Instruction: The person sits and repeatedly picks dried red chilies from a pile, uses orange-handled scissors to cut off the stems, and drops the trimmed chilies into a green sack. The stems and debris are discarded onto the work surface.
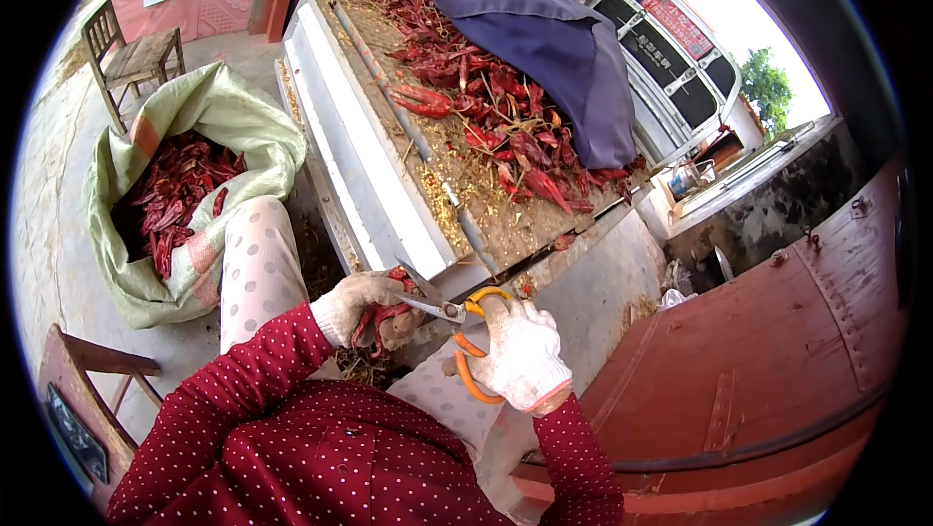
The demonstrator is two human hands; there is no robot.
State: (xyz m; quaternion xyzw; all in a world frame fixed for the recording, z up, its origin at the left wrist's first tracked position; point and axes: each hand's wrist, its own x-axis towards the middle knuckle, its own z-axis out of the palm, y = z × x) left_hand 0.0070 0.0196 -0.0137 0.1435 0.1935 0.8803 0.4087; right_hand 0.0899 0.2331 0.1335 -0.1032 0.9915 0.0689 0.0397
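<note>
Both my hands wear whitish work gloves. In my left hand (355, 309), closed fingers grip a few dried red chili peppers (371, 323). My right hand (518, 351) holds scissors (445, 310) with orange-yellow handles, its fingers through the loops. The blades are spread and reach to the peppers at my left hand. Beyond my hands, many dried red chilies (515, 127) lie heaped on a truck bed (428, 176) strewn with yellow seeds. A dark blue cloth (544, 30) covers part of the heap.
Left of my knee stands an open pale green woven sack (121, 273) partly filled with dried chilies. A wooden chair (136, 57) is at the far left, another chair (107, 361) at the near left. A red metal panel (739, 351) borders the right, with a white vehicle (671, 50) beyond.
</note>
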